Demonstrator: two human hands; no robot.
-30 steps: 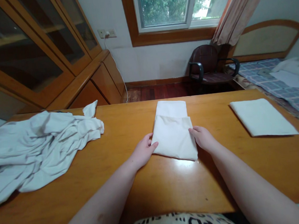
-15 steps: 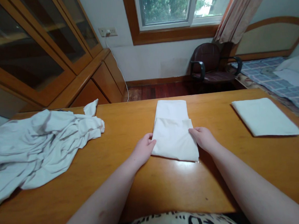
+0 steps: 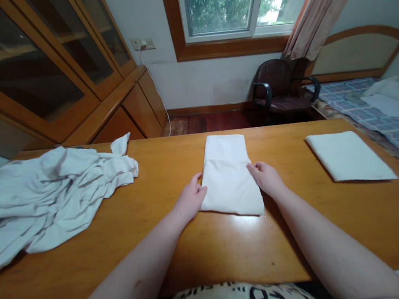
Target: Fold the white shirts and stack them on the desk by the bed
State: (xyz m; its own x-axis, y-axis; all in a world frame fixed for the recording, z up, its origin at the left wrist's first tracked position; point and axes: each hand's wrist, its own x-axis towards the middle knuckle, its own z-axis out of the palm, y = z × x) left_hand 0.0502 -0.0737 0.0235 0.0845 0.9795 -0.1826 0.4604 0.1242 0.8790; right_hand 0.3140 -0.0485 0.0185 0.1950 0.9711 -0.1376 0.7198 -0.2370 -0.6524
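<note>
- Wooden cabinet point(image 3: 59, 63) with glass doors stood at the room's left, beyond a glossy table point(image 3: 242, 252)
- Crumpled white cloth point(image 3: 58, 193) lay heaped across the table's left side
- Left hand point(image 3: 189, 197) grasped the near edge of a folded white cloth point(image 3: 229, 184), thumb on top
- Between both hands, that cloth lay flat at mid-table, its lower edge slightly slanted; light, even tension looked best for keeping layers flush, with wrinkles smoothed outward
- Right hand point(image 3: 267, 178) grasped the opposite edge, a little farther forward; level hands would likely have kept the sides straighter
- Flat white folded piece point(image 3: 352, 157) lay well apart at right, with a bed point(image 3: 361, 102) behind
</note>
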